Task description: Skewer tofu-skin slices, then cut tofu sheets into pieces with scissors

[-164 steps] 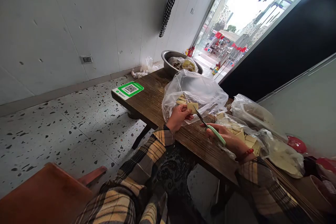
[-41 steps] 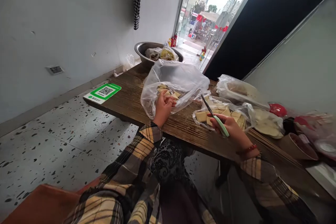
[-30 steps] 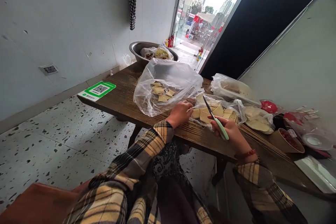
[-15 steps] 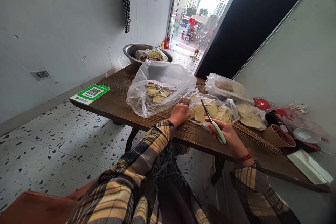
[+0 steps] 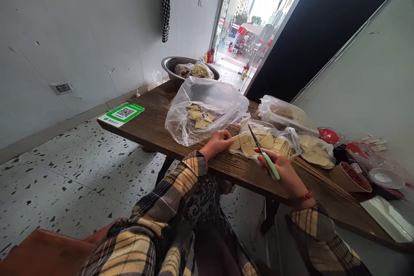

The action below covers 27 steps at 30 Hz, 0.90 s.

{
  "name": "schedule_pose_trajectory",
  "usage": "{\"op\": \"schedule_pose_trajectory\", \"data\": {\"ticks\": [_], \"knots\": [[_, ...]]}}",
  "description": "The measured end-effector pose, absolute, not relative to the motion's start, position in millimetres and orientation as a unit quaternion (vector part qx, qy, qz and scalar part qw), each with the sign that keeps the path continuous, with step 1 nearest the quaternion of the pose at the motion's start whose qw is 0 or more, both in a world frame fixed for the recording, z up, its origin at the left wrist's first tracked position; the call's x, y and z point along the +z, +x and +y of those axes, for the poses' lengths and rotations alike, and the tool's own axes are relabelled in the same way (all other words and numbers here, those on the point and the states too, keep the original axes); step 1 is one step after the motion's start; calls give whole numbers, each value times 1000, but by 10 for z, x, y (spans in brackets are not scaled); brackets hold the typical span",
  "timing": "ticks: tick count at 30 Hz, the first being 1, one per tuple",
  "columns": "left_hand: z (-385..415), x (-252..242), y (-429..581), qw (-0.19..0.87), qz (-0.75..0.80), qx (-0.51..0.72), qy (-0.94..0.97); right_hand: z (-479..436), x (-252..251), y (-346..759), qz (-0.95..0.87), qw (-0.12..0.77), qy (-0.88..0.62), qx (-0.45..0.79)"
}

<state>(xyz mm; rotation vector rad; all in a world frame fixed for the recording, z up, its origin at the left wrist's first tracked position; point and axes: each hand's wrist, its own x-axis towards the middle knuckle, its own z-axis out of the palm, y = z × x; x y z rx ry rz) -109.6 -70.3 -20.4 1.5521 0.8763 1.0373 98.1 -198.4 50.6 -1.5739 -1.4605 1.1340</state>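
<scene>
My right hand [image 5: 280, 168] is wrapped round scissors with pale green handles [image 5: 271, 166], their dark blades pointing up and away over the pile. Below and beyond the blades, pale yellow squares of what looks like tofu sheet [image 5: 247, 148] lie overlapping on clear plastic. My left hand [image 5: 217, 143] is at the left end of that pile, thumb and fingers pinched on the edge of one tofu sheet square. Just past it, a large clear plastic bag [image 5: 216, 95] lies open with several loose squares [image 5: 201, 116] inside.
A metal basin [image 5: 168, 67] with bagged food stands at the table's far end. A green QR card [image 5: 125, 113] lies at the left corner. To the right are a bagged tray [image 5: 287, 114], bagged sheets [image 5: 315, 151], thin sticks [image 5: 323, 177], a paper bowl [image 5: 351, 177] and a tissue pack [image 5: 386, 215].
My left hand has shifted slightly left and now pinches a square at the pile's edge. The right hand keeps the scissors nearly in place. The whole view has shifted a little.
</scene>
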Motion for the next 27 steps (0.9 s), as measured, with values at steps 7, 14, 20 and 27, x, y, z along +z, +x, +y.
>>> {"op": "schedule_pose_trajectory", "data": {"ticks": [7,14,20,27], "knots": [[-746,-167,-1175,641,321,499,487,-2111,503,1063,-623,259,-619,402],[-761,-160,-1234,686,277,521,426,-2159,477,1103,-602,235,-587,487],[-794,-132,-1188,710,252,510,415,-2154,498,1042,-533,252,-546,595],[-798,-141,-1168,716,245,465,460,-2109,458,1051,-495,281,-533,626]]}}
